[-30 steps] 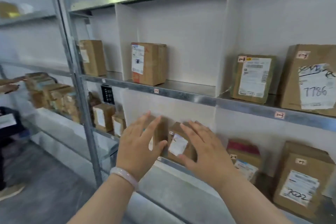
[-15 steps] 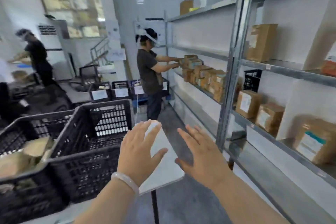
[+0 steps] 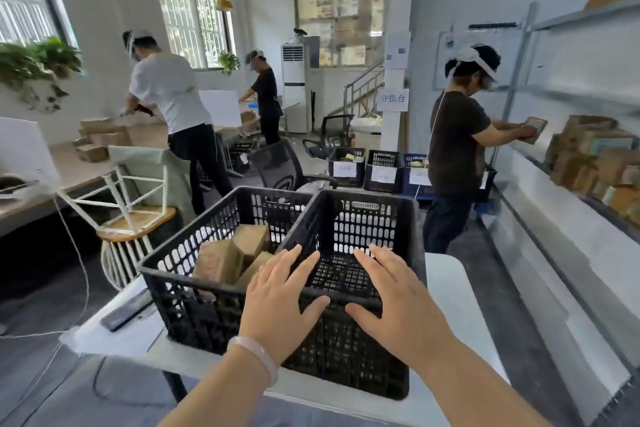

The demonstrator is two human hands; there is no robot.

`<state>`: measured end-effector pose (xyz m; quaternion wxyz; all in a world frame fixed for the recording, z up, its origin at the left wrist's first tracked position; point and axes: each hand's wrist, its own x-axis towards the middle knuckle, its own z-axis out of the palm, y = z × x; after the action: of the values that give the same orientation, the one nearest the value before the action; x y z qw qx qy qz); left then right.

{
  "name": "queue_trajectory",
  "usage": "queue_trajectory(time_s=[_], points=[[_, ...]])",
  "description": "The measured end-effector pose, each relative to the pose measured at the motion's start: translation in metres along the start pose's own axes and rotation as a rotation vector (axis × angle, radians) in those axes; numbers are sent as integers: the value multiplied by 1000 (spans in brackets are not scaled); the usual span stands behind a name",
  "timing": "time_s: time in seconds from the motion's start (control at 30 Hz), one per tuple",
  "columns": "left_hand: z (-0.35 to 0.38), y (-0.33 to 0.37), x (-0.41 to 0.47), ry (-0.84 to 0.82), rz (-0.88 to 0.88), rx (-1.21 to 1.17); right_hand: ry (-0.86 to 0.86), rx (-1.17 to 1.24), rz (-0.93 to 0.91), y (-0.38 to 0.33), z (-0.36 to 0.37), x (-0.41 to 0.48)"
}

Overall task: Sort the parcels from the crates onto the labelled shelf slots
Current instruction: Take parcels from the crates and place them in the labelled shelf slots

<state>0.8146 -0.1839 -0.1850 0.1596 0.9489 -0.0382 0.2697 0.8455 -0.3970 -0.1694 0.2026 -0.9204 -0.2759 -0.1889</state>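
Parcels sit in left crate, fwd-left of left hand; it's nearer than right hand. Both flat, empty.

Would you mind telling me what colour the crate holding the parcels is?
The crate is black, with slotted walls; the head view shows it best.

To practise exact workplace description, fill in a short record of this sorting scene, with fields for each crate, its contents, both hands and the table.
left crate: black, on the white table, holds several brown parcels
right crate: black, beside the left one, no parcel visible inside
left hand: open, fingers spread over the right crate's near rim; bracelet on the wrist
right hand: open, fingers spread, beside the left hand; contact with the rim unclear
table: also bears a dark phone, left of the crates
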Motion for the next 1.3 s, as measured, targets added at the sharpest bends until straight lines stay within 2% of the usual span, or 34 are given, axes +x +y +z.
queue_trajectory(time_s=[0.23, 0.4, 0.57, 0.9, 1.1, 1.3], points=[[13, -60, 19, -8, -174, 50, -70, 115, -108, 2, 46, 75], [27, -113, 29, -46, -287, 52, -135, 102, -171, -9, 83, 106], [47, -172, 61, -137, -313, 5, -160, 46, -114, -13, 121, 146], [96, -285, 147, -498, -165, -83, -157, -20, 114, -51, 195, 222], [158, -303, 180, -845, -115, -19, -159, -27, 292, -59, 217, 226], [204, -308, 167, -1061, -216, 25, -173, -57, 416, -60, 224, 221]])
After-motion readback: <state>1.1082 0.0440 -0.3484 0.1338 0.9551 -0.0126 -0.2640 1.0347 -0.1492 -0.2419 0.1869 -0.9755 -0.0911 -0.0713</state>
